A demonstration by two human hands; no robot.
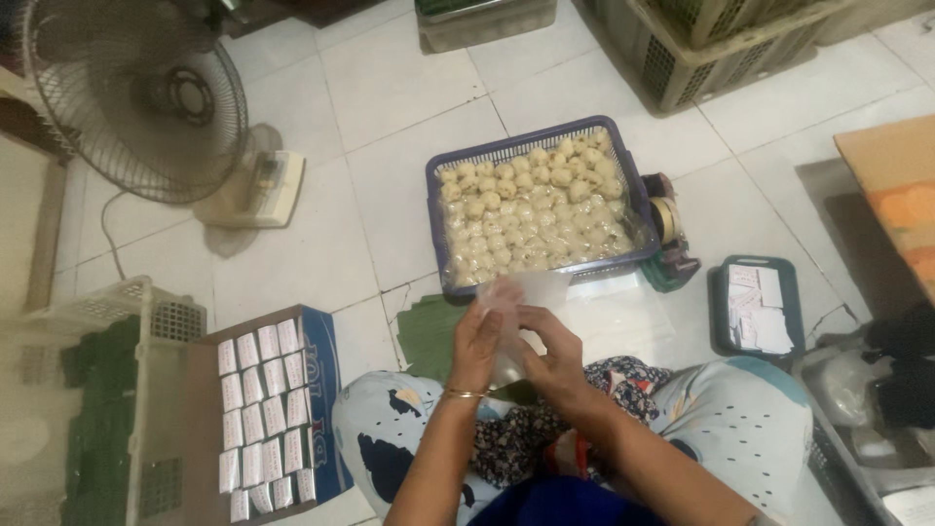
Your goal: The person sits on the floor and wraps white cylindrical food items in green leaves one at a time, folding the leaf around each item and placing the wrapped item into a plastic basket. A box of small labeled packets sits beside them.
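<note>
My left hand [477, 343] and my right hand [552, 353] are raised together over my lap, and both pinch a small clear plastic bag [521, 295] between the fingers. A gold bangle sits on my left wrist. Just beyond the bag stands a purple plastic basket [434, 203] lined with clear plastic and filled with many pale round dough balls [531, 209]. A stack of green leaves [429, 336] lies on the floor below the basket, next to my left hand.
A cardboard box [321, 390] with rows of small white wrapped packets is at my left knee, beside a white crate [146, 302] of green leaves. A floor fan [146, 93] stands far left. A tape dispenser [667, 229] and a dark tray of paper slips [758, 304] lie to the right.
</note>
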